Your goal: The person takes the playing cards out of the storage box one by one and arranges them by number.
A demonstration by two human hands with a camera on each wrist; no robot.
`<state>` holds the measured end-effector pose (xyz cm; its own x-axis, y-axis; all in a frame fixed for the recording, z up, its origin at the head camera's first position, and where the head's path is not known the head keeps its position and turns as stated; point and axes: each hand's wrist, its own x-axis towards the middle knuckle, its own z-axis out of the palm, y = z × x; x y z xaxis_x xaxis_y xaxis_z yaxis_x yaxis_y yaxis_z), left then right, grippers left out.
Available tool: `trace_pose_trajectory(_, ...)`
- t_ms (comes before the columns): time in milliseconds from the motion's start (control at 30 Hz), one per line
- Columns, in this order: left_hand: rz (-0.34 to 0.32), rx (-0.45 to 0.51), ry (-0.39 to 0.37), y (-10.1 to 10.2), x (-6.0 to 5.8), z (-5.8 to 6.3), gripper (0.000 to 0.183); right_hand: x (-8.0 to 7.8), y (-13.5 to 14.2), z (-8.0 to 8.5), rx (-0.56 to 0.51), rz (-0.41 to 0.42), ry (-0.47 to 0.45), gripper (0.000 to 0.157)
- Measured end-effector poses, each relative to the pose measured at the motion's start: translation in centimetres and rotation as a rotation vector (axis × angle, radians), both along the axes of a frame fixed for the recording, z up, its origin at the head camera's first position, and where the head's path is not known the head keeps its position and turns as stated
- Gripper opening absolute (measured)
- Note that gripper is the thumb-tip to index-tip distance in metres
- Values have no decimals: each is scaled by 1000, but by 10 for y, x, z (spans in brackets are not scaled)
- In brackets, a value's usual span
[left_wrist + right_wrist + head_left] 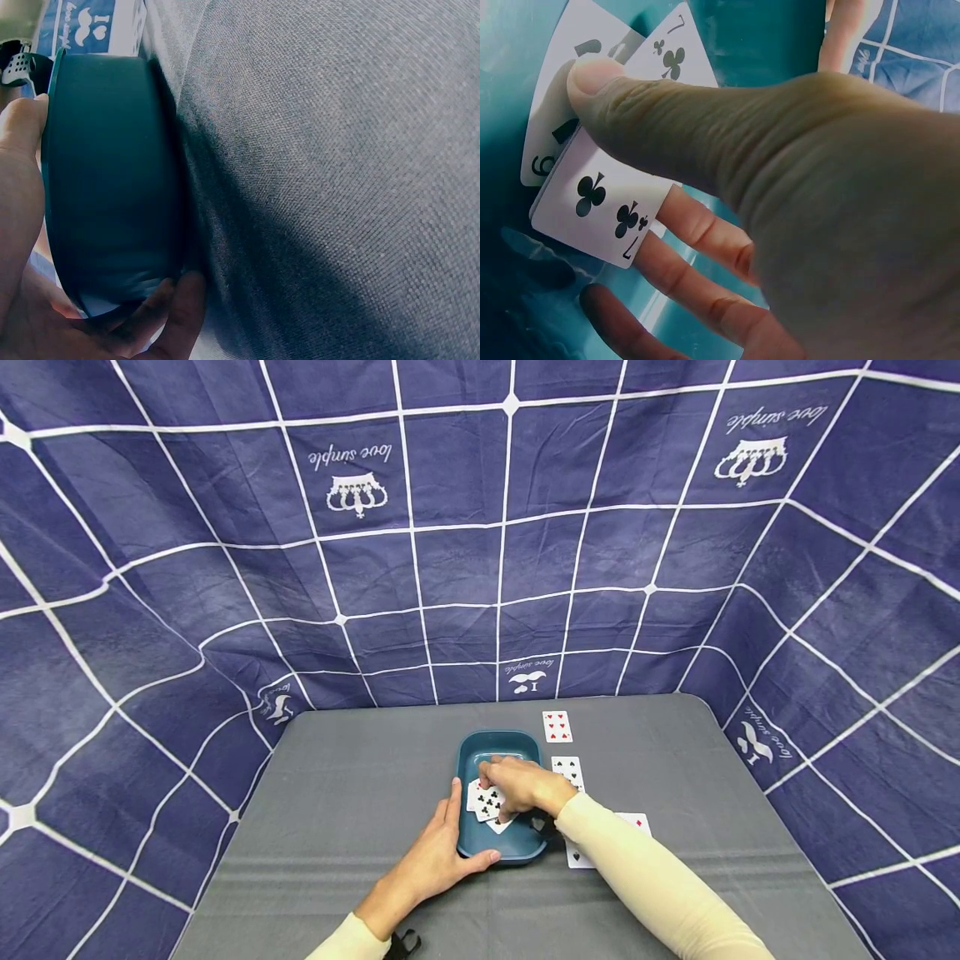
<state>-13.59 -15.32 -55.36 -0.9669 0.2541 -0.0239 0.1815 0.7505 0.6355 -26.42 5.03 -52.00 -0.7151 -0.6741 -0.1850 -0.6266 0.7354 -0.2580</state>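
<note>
A deep teal tray point(501, 853) stands on the grey table with several playing cards inside. My left hand point(431, 860) rests against its near-left corner, the extended fingers along the left side and the thumb at the near rim. In the left wrist view, fingertips touch the tray's outer wall point(112, 172). My right hand point(525, 783) reaches into the tray and holds a seven of clubs point(592, 195), thumb at one edge and fingers at the opposite edge. Beneath it, another black-suited card point(544, 142) sticks out, partly hidden by the thumb.
Right of the tray, a six of hearts point(557, 727) lies face up toward the back. Nearer is a black-suited card point(567, 767), and more cards point(636, 822) lie partly under the right forearm. A blue gridded cloth point(465, 560) hangs behind the table and along both sides.
</note>
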Motion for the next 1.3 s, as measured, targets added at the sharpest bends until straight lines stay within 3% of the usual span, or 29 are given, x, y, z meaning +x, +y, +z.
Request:
trace_pose_trajectory(533, -1, -1, 3, 0, 1, 1, 141, 2, 9, 9, -74, 3, -18, 63)
trace_pose_trajectory(767, 5, 4, -16, 0, 1, 2, 141, 0, 15, 10, -183, -1, -61, 72)
trace_pose_trajectory(967, 8, 2, -9, 1, 0, 1, 142, -3, 20, 9, -261, 20, -31, 64)
trace_pose_trajectory(1300, 5, -2, -12, 1, 0, 2, 141, -6, 25, 13, -335, -17, -58, 62)
